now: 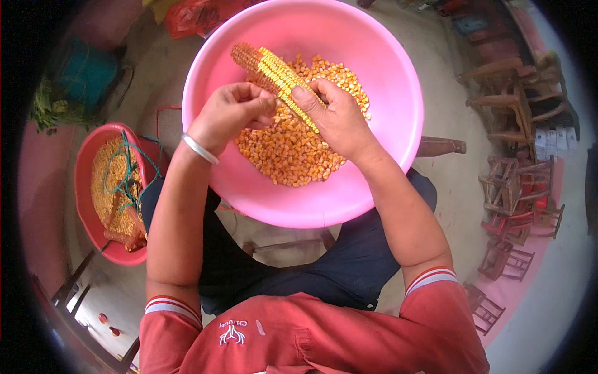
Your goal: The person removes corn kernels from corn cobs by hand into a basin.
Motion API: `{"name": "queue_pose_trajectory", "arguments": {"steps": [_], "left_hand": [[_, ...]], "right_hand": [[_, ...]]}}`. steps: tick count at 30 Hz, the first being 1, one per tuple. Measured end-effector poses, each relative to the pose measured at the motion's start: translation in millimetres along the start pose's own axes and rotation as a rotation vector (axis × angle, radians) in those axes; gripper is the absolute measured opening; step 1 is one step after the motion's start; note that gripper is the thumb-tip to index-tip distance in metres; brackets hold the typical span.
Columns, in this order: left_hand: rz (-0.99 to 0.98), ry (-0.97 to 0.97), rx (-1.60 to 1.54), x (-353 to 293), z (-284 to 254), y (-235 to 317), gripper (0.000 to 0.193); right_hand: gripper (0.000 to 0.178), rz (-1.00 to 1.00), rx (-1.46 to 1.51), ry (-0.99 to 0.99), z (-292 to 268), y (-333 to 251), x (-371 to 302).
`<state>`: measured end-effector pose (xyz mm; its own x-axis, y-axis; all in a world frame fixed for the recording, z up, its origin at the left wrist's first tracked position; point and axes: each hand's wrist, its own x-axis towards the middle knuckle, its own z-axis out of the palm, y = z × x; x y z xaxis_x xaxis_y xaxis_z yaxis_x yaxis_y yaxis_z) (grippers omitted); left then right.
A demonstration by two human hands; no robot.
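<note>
A partly shelled corn cob (280, 73) slants above a large pink basin (392, 124). Its far-left end and one long side show bare brown core, while yellow kernels cover the rest. My right hand (339, 118) grips the cob's near end, with the thumb along its top. Close against the cob's left side is my left hand (235, 112), its fingers curled into a pinch; whether kernels are between them I cannot make out. Loose orange-yellow kernels (286, 156) lie heaped in the basin under both hands.
Left of my legs stands a red tub (84, 206) with yellow grain and a green cord (129, 168). A red plastic bag (193, 15) lies beyond the basin. Wooden stools (501, 184) line the right wall. Greens (50, 106) sit beside a teal container (90, 71) at far left.
</note>
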<state>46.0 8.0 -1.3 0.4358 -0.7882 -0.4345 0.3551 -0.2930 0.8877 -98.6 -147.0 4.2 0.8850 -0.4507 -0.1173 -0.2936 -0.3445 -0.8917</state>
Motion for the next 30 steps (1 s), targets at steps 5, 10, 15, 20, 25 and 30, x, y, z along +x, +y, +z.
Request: {"name": "queue_pose_trajectory", "arguments": {"steps": [5,10,15,20,25,30], "left_hand": [[0.784,0.461,0.862,-19.2,14.3,19.8,0.033],[0.856,0.150,1.261,-15.9,16.8,20.7,0.052],[0.412,0.182,0.856,-19.3,28.7,15.4,0.043],[0.196,0.199,0.128,-5.8,39.7,-0.1,0.040],[0.220,0.269,0.247,-7.9,56.2,6.0,0.040],[0.311,0.324,0.405,-10.6,76.1,5.5,0.037]], "right_hand": [[0.052,-0.042,-0.105,-0.021,-18.3,4.1,8.2],[0.046,-0.040,-0.155,-0.344,-45.0,-20.3,13.4],[0.032,-0.167,0.070,0.356,-69.3,-13.1,25.4],[0.040,0.042,0.304,0.202,-58.7,0.0,13.8],[0.057,0.109,0.372,-0.008,-9.8,-0.4,5.0],[0.058,-0.011,0.294,0.012,-10.2,-6.4,11.4]]}}
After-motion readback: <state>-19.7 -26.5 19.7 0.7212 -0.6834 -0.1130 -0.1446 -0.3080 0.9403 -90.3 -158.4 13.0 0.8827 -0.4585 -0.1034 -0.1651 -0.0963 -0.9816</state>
